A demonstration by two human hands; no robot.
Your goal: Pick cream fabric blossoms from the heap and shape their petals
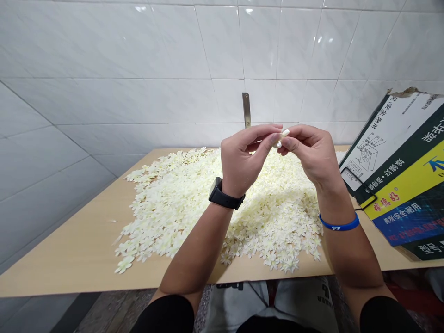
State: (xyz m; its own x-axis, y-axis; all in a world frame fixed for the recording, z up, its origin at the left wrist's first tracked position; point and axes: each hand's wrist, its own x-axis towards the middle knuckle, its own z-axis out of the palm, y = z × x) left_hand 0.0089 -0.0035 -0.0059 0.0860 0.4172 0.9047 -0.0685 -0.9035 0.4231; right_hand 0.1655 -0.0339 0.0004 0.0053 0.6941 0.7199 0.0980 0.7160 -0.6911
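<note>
Wooden table (69, 249), fingers (268, 141) pinching flower (281, 137)

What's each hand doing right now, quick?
Left hand: fingers pinched shut on the small white flower piece.
Right hand: fingers pinched shut on the same flower piece, above the pile of flowers.

A: I log the head view as bright and evenly lit. Small white glare spots sit on the glossy wall tiles (294, 51), so I read the light as coming from overhead.

B: Shadows?

A: Soft ones only: a dim patch falls on the heap of pale flowers (166, 203) under the forearms. The table (69, 249) reads evenly.

B: Distortion, focus?

A: Tile lines bow toward the edges; the cardboard box (398, 185) stretches at right. Focus is sharp overall, no motion blur.
</note>
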